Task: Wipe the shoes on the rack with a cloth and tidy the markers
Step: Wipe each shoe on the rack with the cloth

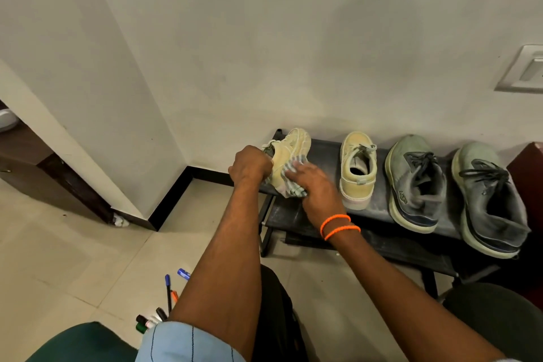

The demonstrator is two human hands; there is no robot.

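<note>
Dusty matt black rack, striped woven cloth, glossy floor tiles, mesh-fabric grey shoe

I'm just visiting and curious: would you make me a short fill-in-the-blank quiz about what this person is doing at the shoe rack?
1. The left hand holds a cream shoe tipped on its ____.
2. The right hand presses a striped ____ against that shoe.
3. Besides the held shoe, ____ shoes stand on the rack.
4. The markers lie on the ____.

Missing words: side; cloth; three; floor
</note>
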